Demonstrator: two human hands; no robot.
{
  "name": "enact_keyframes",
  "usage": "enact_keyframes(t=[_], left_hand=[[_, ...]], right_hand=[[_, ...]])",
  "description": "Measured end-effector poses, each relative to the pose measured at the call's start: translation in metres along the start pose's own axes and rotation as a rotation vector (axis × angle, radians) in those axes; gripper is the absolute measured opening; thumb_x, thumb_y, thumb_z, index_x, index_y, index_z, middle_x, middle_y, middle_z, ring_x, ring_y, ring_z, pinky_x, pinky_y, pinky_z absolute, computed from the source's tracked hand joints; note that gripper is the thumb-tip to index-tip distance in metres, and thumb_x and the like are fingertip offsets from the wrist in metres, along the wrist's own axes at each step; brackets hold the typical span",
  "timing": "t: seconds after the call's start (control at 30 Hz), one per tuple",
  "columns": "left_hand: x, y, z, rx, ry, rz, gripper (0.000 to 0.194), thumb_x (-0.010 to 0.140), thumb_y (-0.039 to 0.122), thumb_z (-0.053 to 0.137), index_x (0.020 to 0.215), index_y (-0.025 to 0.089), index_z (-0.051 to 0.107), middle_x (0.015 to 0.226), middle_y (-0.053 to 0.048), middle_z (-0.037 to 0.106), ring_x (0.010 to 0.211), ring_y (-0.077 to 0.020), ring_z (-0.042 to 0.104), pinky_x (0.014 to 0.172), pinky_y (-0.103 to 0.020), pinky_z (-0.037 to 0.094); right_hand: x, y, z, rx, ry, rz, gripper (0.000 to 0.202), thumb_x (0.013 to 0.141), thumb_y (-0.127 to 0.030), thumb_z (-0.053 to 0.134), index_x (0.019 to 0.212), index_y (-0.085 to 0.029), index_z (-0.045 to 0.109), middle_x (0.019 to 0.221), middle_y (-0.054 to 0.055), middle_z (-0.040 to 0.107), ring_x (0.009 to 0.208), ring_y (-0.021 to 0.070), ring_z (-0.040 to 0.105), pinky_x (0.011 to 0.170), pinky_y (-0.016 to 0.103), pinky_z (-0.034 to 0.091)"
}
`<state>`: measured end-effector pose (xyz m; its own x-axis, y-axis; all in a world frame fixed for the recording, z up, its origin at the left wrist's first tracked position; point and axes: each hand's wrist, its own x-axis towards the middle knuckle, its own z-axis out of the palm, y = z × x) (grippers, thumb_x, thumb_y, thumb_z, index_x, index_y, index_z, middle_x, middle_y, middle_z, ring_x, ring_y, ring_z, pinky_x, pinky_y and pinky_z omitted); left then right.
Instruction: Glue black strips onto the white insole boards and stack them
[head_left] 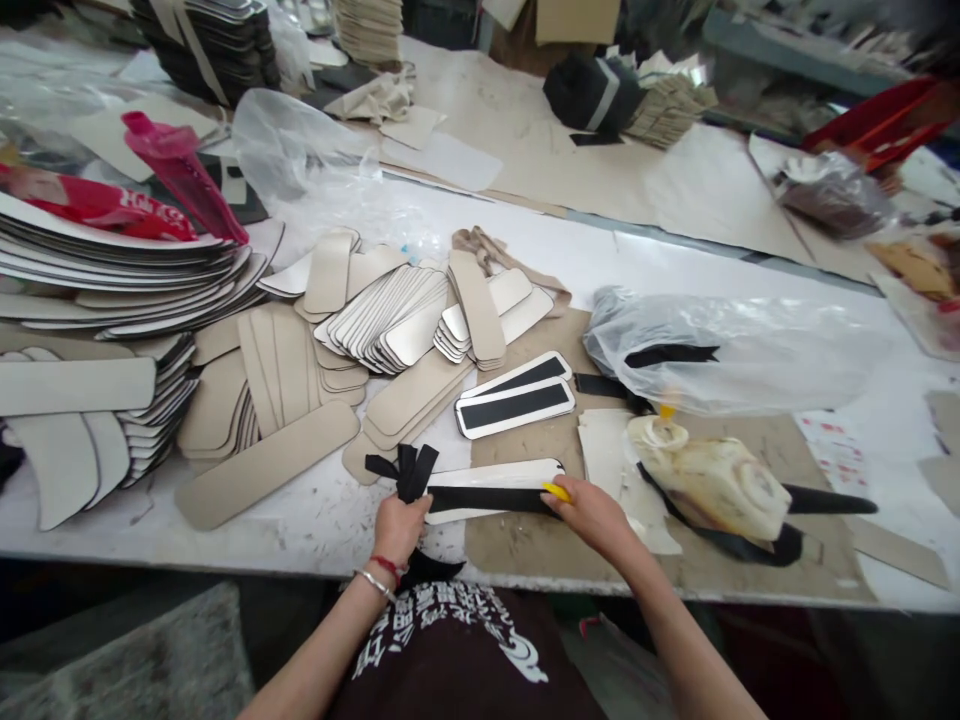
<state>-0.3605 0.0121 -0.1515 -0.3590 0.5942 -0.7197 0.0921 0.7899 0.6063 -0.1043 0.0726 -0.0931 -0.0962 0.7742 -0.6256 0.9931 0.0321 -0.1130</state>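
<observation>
A long white panel (499, 472) with rounded ends lies on the table in front of me. Along it runs a black strip (480, 499). My left hand (401, 525) is closed on the strip near the panel's left end, where its slack black length (409, 468) bunches up above the fingers. Pinched in my right hand (596, 512) is a small yellow tool (556, 491), its tip at the strip near the panel's right end; the rest is hidden by my fingers. Just beyond lie two white-edged panels with black strips (517, 405), partly overlapping.
Fanned stacks of beige and white panels (390, 315) spread across the left and middle. At right sit a stained pale plastic bottle (712, 480) and a clear plastic bag (750, 350) with dark contents. A pink plastic piece (184, 175) stands back left. The table's front edge is near my body.
</observation>
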Motion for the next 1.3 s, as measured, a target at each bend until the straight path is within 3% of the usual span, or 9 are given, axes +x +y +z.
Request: enact_keyframes(t=[0.1,0.3,1.1,1.3], left_hand=[[0.003,-0.004,0.001,0.029,-0.005,-0.001,0.031,0.066,0.033,0.058,0.041,0.019,0.049,0.030,0.001,0.042,0.035,-0.0142,0.043,0.039,-0.025,0.032],[0.006,-0.004,0.001,0.102,-0.017,0.008,0.037,0.065,0.039,0.059,0.036,0.017,0.050,0.032,-0.002,0.047,0.036,-0.0150,0.045,0.043,-0.027,0.035],[0.005,0.001,0.002,0.136,-0.005,-0.034,0.045,0.062,0.048,0.062,0.033,0.016,0.050,0.034,-0.005,0.050,0.040,-0.0173,0.046,0.050,-0.031,0.037],[0.006,0.001,0.001,0.186,0.003,-0.053,0.044,0.064,0.047,0.061,0.034,0.016,0.051,0.034,-0.005,0.050,0.039,-0.0165,0.045,0.049,-0.030,0.037]], right_hand=[[0.006,0.013,0.007,0.065,0.089,0.084,0.025,0.085,-0.039,0.042,0.090,-0.020,0.057,0.088,0.006,0.065,0.083,0.0192,0.058,0.062,0.025,0.032],[0.021,0.007,0.019,0.095,0.188,0.211,0.029,0.084,-0.045,0.043,0.090,-0.021,0.058,0.087,0.006,0.065,0.080,0.0199,0.059,0.060,0.026,0.033],[0.041,0.019,0.022,0.209,0.086,0.247,0.030,0.079,-0.047,0.051,0.092,-0.021,0.059,0.092,0.006,0.065,0.087,0.0211,0.059,0.066,0.027,0.037],[0.031,0.032,0.021,0.254,0.198,0.321,0.029,0.079,-0.045,0.051,0.093,-0.019,0.055,0.089,0.006,0.063,0.081,0.0198,0.058,0.061,0.025,0.035]])
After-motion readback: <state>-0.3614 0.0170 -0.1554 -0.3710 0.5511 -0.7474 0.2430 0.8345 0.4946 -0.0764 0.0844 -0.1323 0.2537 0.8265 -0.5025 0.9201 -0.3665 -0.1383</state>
